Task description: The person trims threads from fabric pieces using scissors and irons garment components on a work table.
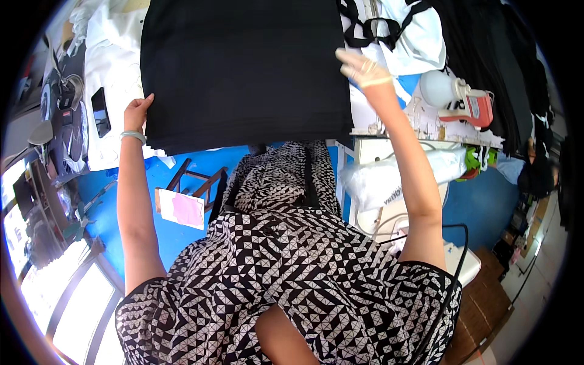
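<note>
1. The black cloth (pixel 246 73) is lying flat on the table (pixel 413 126) straight ahead, its sides running away from the wearer, its near edge crossing left to right at the table's front
2. Its far end is running out of view, so which way the long axis is going, I cannot tell
3. The left hand (pixel 137 114) is pinching the cloth's left edge, thumb on top, fingers curled in
4. And the right hand (pixel 366 69), gloved and blurred, is spreading open at the right edge, fingers pointing left and away; it is gripping nothing visible, and whether it is touching, I cannot tell
5. Black straps (pixel 372 31) are crowding the cloth's far right side, a white cloth (pixel 423 45) lying beside them
6. The sprayer (pixel 473 107) is sitting farther right, well apart from the black cloth
7. A phone (pixel 100 112) is lying left of the left hand
8. Below, a plastic bag (pixel 377 182) is showing partly behind the right forearm
</note>
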Demonstrator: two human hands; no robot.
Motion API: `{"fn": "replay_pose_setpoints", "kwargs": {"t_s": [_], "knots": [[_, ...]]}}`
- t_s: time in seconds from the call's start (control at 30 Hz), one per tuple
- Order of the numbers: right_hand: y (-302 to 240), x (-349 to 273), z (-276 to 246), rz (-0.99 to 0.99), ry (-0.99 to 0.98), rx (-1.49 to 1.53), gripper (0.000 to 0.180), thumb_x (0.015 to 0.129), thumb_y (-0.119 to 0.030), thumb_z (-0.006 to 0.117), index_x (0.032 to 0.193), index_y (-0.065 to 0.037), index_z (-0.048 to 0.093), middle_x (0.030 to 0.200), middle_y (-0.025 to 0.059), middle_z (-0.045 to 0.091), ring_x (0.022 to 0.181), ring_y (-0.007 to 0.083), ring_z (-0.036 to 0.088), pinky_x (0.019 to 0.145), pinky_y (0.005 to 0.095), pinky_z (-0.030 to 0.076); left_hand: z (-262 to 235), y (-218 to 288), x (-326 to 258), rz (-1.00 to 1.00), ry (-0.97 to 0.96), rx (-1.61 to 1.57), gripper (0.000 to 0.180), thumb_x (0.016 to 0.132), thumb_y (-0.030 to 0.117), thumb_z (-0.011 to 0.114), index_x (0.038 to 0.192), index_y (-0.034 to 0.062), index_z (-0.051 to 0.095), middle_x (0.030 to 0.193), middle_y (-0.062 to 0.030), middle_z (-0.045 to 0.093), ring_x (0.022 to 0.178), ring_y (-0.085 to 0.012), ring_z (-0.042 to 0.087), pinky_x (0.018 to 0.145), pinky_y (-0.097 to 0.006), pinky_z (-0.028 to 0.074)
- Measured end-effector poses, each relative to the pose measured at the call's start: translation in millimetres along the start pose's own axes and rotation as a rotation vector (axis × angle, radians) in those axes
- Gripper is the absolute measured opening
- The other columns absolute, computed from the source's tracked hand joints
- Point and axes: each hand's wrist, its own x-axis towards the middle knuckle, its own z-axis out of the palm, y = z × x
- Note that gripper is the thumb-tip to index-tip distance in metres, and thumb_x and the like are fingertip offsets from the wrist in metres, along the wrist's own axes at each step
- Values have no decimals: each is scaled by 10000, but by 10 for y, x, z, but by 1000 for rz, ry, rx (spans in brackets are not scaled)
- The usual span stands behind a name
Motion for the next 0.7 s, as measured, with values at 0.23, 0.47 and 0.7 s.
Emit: {"fn": "replay_pose_setpoints", "kwargs": {"t_s": [0.23, 0.47, 0.7], "knots": [[-634, -713, 443, 16, -456, -447, 878, 684, -324, 796, 1434, -118, 389, 1486, 73, 394, 1353, 249, 396, 1045, 417, 407, 19, -291, -1, 268, 88, 154, 323, 762, 273, 804, 845, 7, 639, 720, -48, 647, 657, -140, 579, 636, -278, 467], [-652, -830, 553, 32, -432, -548, 874, 737, -237, 767, 1470, -119, 305, 1488, 78, 382, 1353, 255, 399, 958, 362, 498, 625, 485, -1306, 1182, 20, 527, 402, 755, 211, 755, 1098, 48, 622, 1143, -129, 595, 1078, -325, 539, 937, -415, 422], [-666, -650, 471, -44, -395, -569, 811, 706, -62, 724, 1436, -140, 378, 1362, 104, 521, 1223, 280, 527, 887, 329, 532, 893, 391, -1556, 1242, -267, 633, 589, 719, 308, 773, 1208, 45, 578, 1207, -108, 542, 1119, -290, 496, 962, -402, 397]]}}
